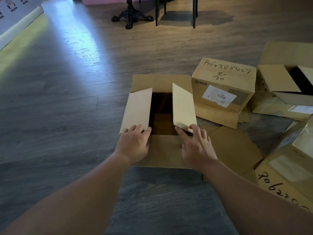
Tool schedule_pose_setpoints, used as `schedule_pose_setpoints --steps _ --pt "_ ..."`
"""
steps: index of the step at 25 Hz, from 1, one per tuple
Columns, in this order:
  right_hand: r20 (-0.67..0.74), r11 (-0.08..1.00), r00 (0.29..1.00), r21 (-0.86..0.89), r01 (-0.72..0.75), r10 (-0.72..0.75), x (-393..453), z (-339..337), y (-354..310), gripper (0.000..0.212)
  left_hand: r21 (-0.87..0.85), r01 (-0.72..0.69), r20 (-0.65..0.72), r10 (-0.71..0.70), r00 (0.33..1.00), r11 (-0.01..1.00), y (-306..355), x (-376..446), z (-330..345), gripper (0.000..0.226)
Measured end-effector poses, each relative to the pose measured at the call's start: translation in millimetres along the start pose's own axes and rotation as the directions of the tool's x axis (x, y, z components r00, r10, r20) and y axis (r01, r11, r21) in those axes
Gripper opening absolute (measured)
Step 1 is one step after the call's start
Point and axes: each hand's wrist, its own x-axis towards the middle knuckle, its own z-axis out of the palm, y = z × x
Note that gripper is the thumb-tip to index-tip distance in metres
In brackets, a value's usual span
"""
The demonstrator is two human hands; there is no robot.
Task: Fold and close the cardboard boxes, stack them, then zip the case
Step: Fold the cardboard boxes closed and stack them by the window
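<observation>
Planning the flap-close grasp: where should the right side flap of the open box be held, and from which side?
Judging by its pose, hold the right side flap at its near free corner, coming from the person's side. It stands tilted over the opening of the open box, hinged along the right wall, and the right hand already holds that corner.

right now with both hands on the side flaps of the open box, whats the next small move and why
Probably press both side flaps down flat. The left hand holds the left flap and the right hand the right flap, which tilts up more. The open box shows a dark gap between them, and the near flap and far flap lie open, ready to fold over afterwards.
</observation>
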Motion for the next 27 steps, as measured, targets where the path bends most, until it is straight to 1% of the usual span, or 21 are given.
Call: schedule_pose_setpoints --steps 1,3,6,9,10,11,12,13,14,16,17,18,20,22,23,24,26,27 --pt "-0.060 1.000 0.998 0.007 -0.020 0.020 -1 -2 4 0.068 0.013 -0.003 -0.019 0.003 1.000 1.000 0 1 -4 0.052" --pt "-0.102 0.996 0.992 0.044 -0.072 0.076 -1 -5 13 0.068 -0.012 0.014 -0.052 -0.014 0.999 1.000 2 1 -9 0.053" --pt "-0.091 0.960 0.973 0.208 -0.189 0.211 0 -8 22 0.068 -0.126 0.069 -0.057 -0.077 0.995 0.990 4 -5 -12 0.061" --pt "-0.068 0.914 0.942 0.274 -0.298 0.328 1 -8 21 0.060 -0.184 0.142 -0.046 -0.153 0.987 0.972 0 -9 -9 0.071" --pt "-0.059 0.890 0.925 0.301 -0.341 0.375 2 -7 21 0.052 -0.177 0.169 -0.056 -0.181 0.982 0.970 -3 -9 -9 0.072" --pt "-0.050 0.858 0.902 0.333 -0.390 0.430 6 -7 21 0.039 -0.155 0.195 -0.068 -0.207 0.976 0.968 -6 -8 -8 0.072" --pt "-0.030 0.827 0.872 0.335 -0.451 0.488 9 -10 21 0.025 -0.118 0.224 -0.066 -0.233 0.970 0.967 -8 -6 -8 0.072" --pt "-0.026 0.820 0.854 0.296 -0.489 0.519 13 -13 21 0.016 -0.059 0.255 -0.048 -0.258 0.965 0.965 -10 -5 -8 0.070" --pt "-0.038 0.849 0.862 0.202 -0.488 0.505 14 -14 22 0.017 0.015 0.282 -0.022 -0.282 0.959 0.959 -12 -4 -8 0.067" --pt "-0.057 0.918 0.916 0.004 -0.397 0.397 13 -9 23 0.028 0.140 0.316 0.023 -0.322 0.946 0.938 -14 -1 -4 0.057" --pt "-0.047 0.934 0.935 -0.057 -0.353 0.351 11 -6 22 0.031 0.175 0.335 0.043 -0.347 0.937 0.926 -15 1 -3 0.055" --pt "-0.026 0.938 0.942 -0.094 -0.335 0.334 10 -3 20 0.033 0.191 0.359 0.069 -0.378 0.923 0.913 -17 2 -2 0.057" --pt "0.007 0.920 0.927 -0.126 -0.371 0.374 13 -1 16 0.037 0.194 0.423 0.156 -0.453 0.878 0.885 -24 6 2 0.065" --pt "0.053 0.898 0.903 -0.140 -0.417 0.427 19 -2 16 0.042 0.167 0.499 0.278 -0.526 0.804 0.850 -30 7 6 0.072" --pt "0.085 0.904 0.903 -0.129 -0.408 0.420 20 0 19 0.045 0.137 0.533 0.336 -0.545 0.768 0.835 -32 6 10 0.073" --pt "0.134 0.917 0.907 -0.075 -0.392 0.398 20 2 22 0.046 0.102 0.554 0.378 -0.547 0.747 0.826 -33 5 13 0.073" --pt "0.240 0.923 0.909 0.102 -0.372 0.340 19 4 29 0.046 0.040 0.566 0.413 -0.529 0.741 0.824 -34 5 18 0.069" --pt "0.266 0.918 0.911 0.156 -0.364 0.316 19 4 33 0.046 0.016 0.570 0.423 -0.522 0.740 0.821 -35 6 18 0.067"
